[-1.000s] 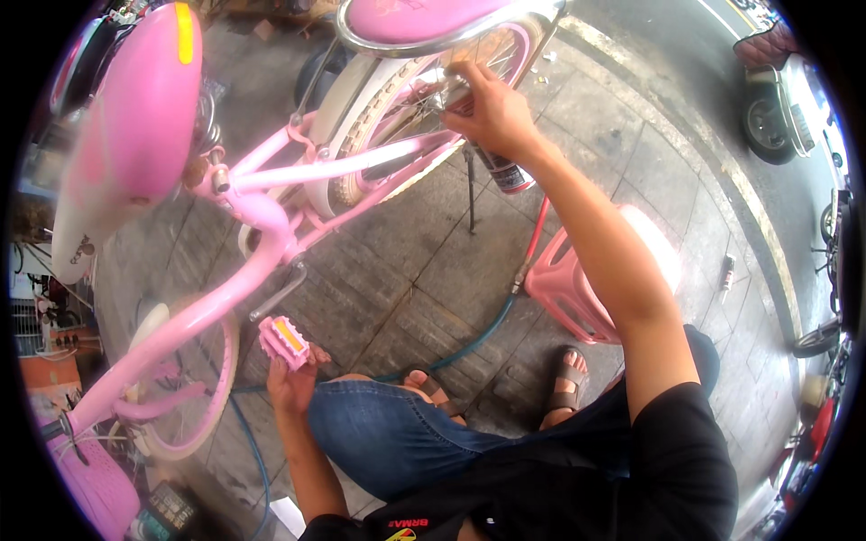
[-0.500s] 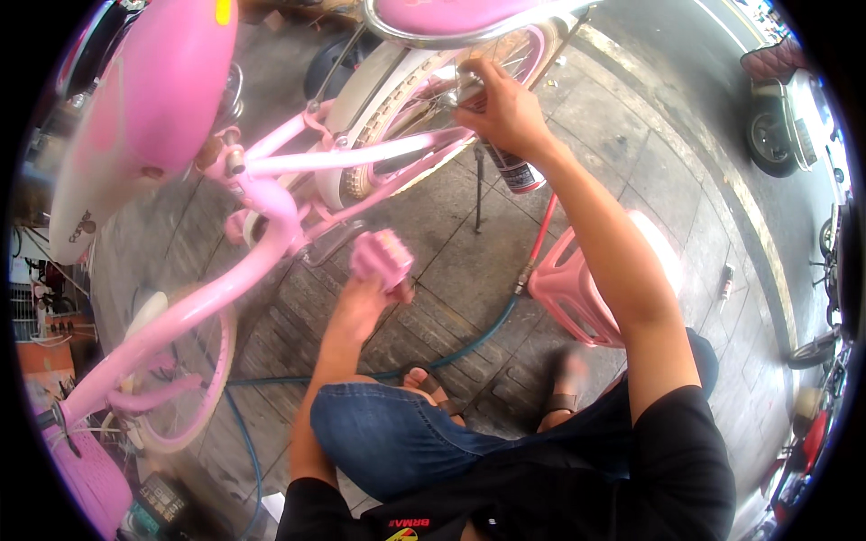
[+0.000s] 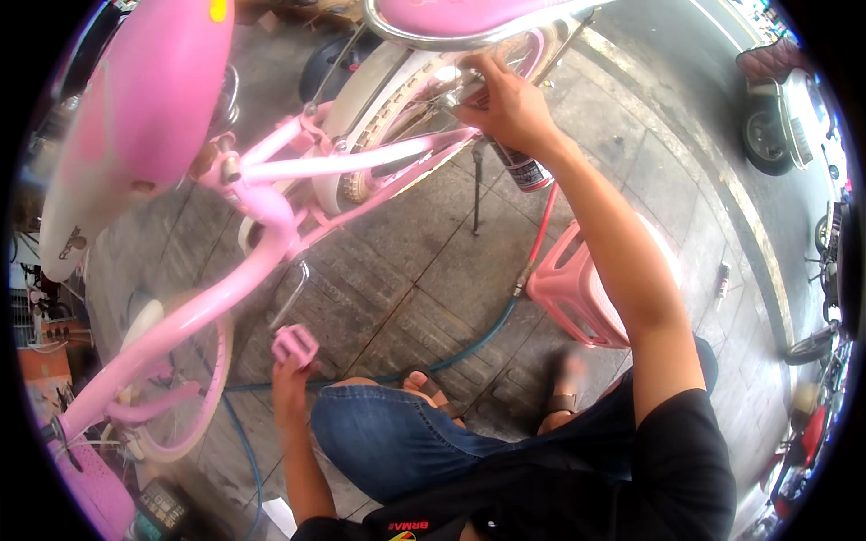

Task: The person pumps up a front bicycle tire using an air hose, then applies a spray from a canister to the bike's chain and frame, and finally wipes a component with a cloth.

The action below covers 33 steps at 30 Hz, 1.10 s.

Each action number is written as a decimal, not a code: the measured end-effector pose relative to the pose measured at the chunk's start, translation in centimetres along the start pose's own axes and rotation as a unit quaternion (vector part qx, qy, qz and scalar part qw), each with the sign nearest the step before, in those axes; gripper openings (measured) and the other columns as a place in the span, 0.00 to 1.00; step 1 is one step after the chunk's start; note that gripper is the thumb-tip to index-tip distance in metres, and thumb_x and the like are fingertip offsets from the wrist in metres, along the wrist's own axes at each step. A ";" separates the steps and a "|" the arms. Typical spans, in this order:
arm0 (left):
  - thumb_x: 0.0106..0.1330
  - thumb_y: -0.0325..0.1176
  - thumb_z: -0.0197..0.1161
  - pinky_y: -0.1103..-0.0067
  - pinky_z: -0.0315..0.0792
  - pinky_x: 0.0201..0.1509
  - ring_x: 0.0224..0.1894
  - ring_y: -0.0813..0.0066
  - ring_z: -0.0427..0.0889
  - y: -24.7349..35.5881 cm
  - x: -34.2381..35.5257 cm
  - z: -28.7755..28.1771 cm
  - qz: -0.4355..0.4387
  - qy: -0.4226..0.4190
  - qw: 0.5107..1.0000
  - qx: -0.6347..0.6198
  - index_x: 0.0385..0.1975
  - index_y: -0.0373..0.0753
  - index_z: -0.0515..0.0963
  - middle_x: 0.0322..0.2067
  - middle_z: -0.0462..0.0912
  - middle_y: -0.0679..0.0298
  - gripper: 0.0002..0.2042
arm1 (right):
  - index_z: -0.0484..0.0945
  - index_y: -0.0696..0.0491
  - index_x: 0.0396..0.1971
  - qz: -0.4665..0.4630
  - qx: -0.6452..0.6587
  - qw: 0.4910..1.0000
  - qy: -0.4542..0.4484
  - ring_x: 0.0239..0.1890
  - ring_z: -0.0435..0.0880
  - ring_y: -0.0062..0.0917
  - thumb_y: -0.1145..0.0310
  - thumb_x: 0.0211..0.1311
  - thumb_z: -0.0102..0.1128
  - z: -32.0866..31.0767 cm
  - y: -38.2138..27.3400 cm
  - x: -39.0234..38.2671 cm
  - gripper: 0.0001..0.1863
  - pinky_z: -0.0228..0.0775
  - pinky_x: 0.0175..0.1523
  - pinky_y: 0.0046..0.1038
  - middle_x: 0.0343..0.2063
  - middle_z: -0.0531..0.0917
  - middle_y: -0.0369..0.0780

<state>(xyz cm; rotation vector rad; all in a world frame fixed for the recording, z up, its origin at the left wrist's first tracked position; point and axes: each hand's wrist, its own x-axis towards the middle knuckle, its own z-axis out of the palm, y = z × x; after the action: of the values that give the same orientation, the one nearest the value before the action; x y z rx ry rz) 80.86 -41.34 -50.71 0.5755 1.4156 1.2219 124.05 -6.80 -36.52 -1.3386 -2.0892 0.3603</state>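
A pink bicycle stands before me, its frame [image 3: 216,284] slanting from lower left to upper middle. My left hand [image 3: 290,383] is closed on the pink pedal [image 3: 296,344], at the end of the silver crank arm [image 3: 293,293]. Up at the rear wheel [image 3: 379,122], my right hand [image 3: 512,110] grips a dark spray can [image 3: 523,169] with a red and white base. Its top end is beside the hub, partly covered by my fingers. Above the wheel is the pink rear seat [image 3: 451,18] with a chrome rim; the pink saddle [image 3: 153,99] is at upper left.
A pink plastic stool [image 3: 564,288] stands right of my legs. A hose [image 3: 487,338], green with a red end, crosses the paving. A small can or tube [image 3: 723,279] lies farther right. A parked scooter [image 3: 780,122] stands at the roadside.
My left hand has swung the pedal left and nearer to me, turning the crank arm. My right hand and the spray can stay almost in place at the rear hub.
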 end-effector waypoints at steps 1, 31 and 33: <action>0.64 0.38 0.60 0.71 0.75 0.42 0.40 0.66 0.80 2.1 -1.5 1.6 0.030 -0.018 0.999 -0.026 0.51 0.34 0.68 0.38 0.78 0.58 0.20 | 0.67 0.48 0.53 0.001 -0.006 1.000 -0.004 0.40 0.82 0.39 0.59 0.47 0.66 -0.1 0.4 -0.2 0.31 0.74 0.45 0.38 0.42 0.77 0.45; 0.61 0.37 0.61 0.74 0.76 0.40 0.35 0.75 0.79 -5.9 6.4 5.8 -0.133 -0.022 0.991 -0.025 0.50 0.39 0.72 0.38 0.80 0.64 0.18 | 0.66 0.50 0.53 -0.025 -0.041 0.998 -0.027 0.38 0.84 0.34 0.62 0.50 0.66 -0.4 0.4 0.0 0.30 0.79 0.42 0.35 0.42 0.78 0.43; 0.62 0.40 0.61 0.71 0.76 0.42 0.38 0.71 0.79 -2.4 2.1 0.8 -0.026 -0.078 0.997 -0.017 0.53 0.39 0.69 0.42 0.78 0.62 0.22 | 0.67 0.50 0.53 -0.004 0.004 0.999 -0.045 0.37 0.84 0.33 0.63 0.50 0.65 -0.7 0.5 -0.2 0.29 0.79 0.42 0.35 0.42 0.78 0.43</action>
<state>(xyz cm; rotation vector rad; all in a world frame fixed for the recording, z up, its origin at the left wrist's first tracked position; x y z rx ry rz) 81.71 -40.06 -53.56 0.5936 1.2692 1.1339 124.88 -6.85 -36.31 -1.3317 -2.1631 0.4315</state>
